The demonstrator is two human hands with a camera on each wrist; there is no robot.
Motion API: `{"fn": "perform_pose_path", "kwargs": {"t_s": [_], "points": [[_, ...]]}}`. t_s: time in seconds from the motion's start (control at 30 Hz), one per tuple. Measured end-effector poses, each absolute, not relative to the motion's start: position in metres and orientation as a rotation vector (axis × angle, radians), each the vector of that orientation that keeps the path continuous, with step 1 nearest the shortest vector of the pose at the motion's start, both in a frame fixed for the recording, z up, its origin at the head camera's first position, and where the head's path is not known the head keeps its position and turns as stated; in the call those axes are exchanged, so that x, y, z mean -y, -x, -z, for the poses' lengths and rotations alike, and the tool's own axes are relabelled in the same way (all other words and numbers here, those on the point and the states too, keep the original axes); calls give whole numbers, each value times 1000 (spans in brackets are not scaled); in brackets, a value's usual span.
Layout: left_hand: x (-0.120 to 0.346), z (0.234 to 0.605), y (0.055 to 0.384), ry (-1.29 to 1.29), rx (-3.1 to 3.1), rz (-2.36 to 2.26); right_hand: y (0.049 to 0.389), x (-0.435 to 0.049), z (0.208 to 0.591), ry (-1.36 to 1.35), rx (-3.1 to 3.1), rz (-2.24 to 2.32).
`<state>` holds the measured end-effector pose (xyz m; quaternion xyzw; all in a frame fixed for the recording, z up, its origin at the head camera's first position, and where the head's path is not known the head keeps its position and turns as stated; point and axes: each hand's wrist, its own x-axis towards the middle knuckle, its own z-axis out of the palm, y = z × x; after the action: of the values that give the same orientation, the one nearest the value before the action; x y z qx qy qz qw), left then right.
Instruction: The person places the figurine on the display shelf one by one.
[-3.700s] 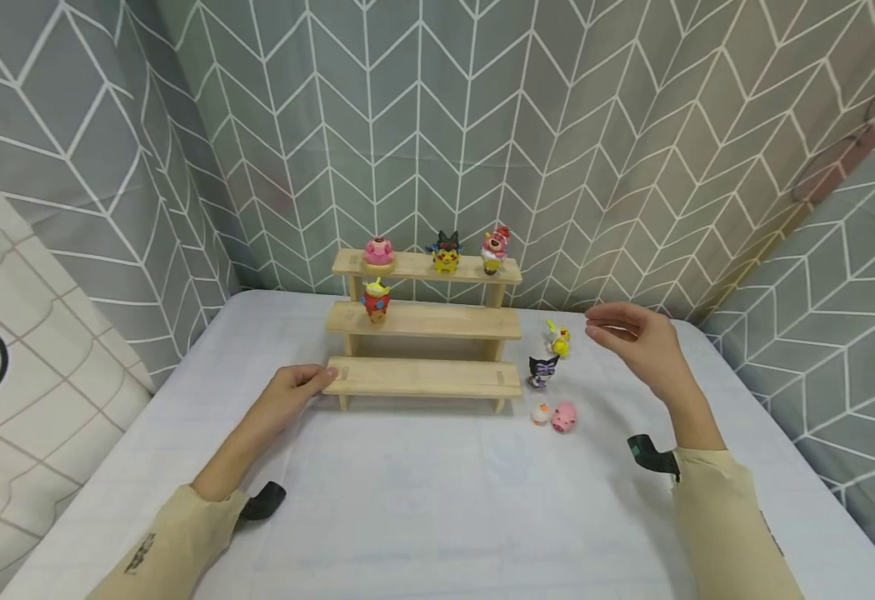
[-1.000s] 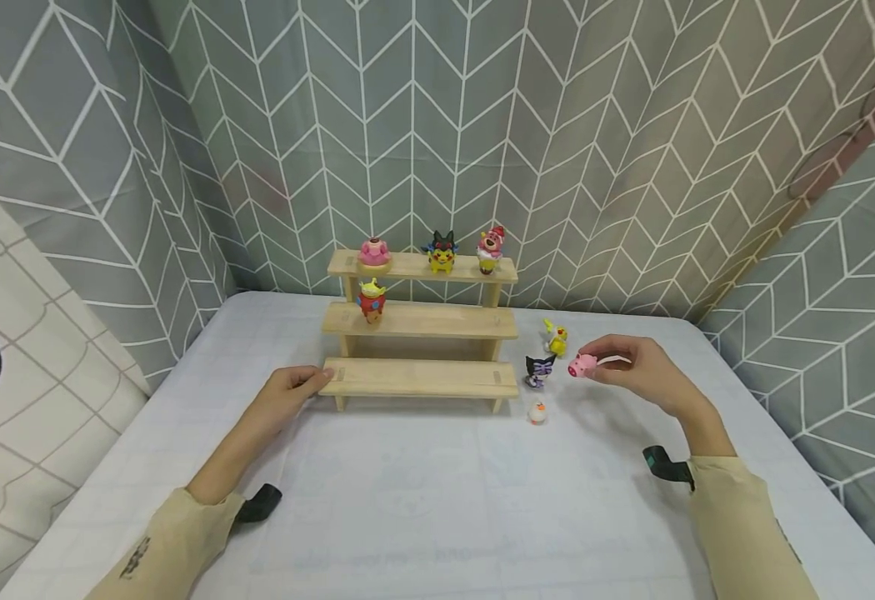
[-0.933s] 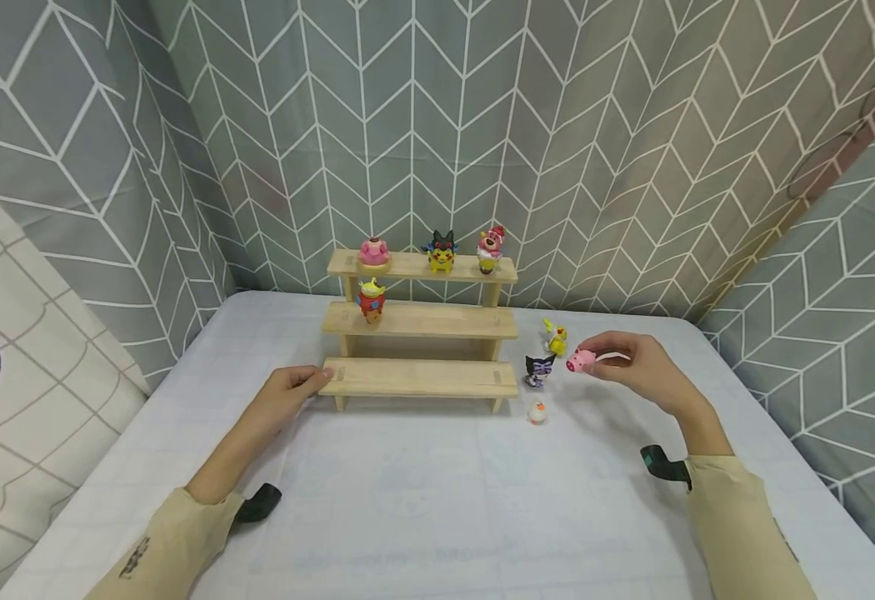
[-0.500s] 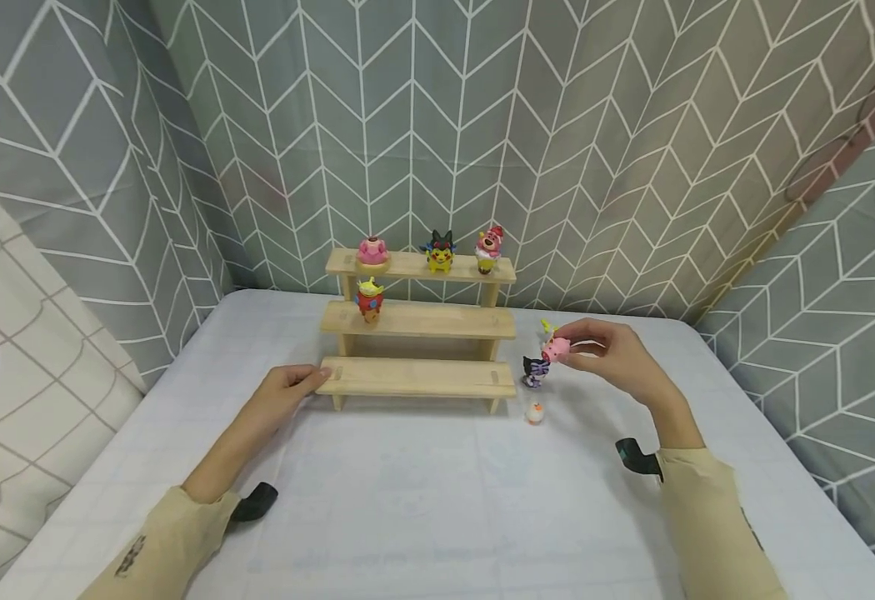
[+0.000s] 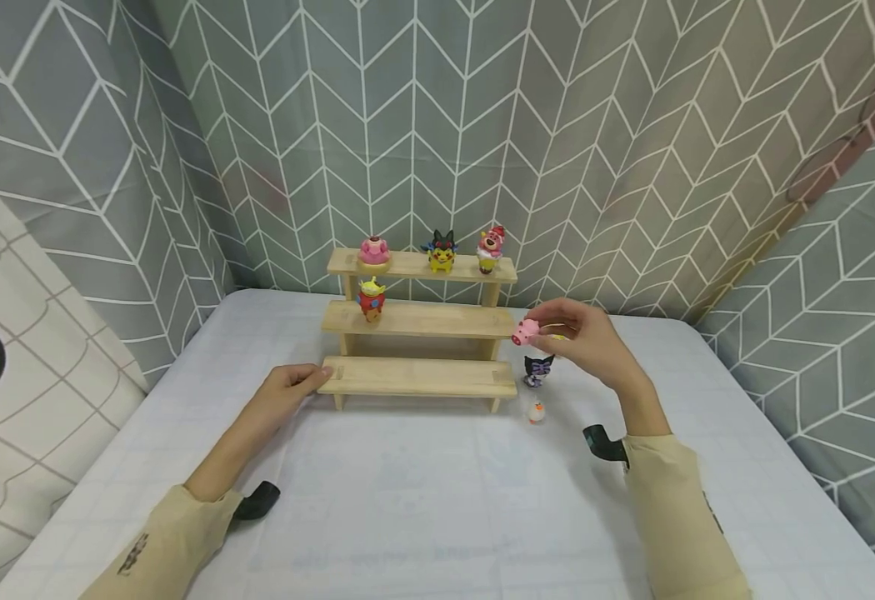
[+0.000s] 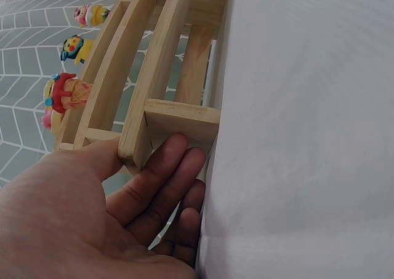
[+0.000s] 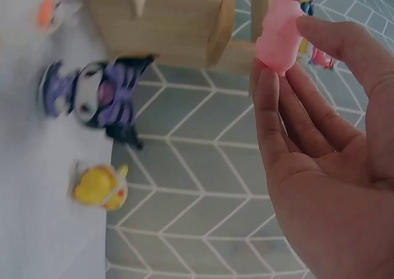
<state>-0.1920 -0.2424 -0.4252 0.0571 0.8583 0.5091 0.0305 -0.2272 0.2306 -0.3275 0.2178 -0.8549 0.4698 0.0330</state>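
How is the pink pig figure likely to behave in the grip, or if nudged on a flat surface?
The pink pig is probably stiff: I see no dent where the right hand pinches it. It is likely light, being small beside that hand. Its rounded, smooth-looking body might slip, or roll if nudged.

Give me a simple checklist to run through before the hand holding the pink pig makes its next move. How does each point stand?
1. Pink pig pinched by the right hand: ok, between thumb and fingers.
2. Wooden stand steadied: ok, the left hand grips the end of its lowest shelf.
3. Bare space on the middle shelf: ok, only the red figure stands there, near the left end.
4. Pig clear of the purple figure: ok, they are apart.
5. Pig clear of the middle shelf's right end: cannot tell, they look very close.
6. Pig standing on a shelf: not ok, it is in the hand.
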Motion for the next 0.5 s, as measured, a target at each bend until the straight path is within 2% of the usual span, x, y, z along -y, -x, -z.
{"fn": "perform_pose_path", "kwargs": {"t_s": [0.5], "points": [[244,427,195,-180,-2631,-1605,241,-182,318,-765,2489,-1524]]}}
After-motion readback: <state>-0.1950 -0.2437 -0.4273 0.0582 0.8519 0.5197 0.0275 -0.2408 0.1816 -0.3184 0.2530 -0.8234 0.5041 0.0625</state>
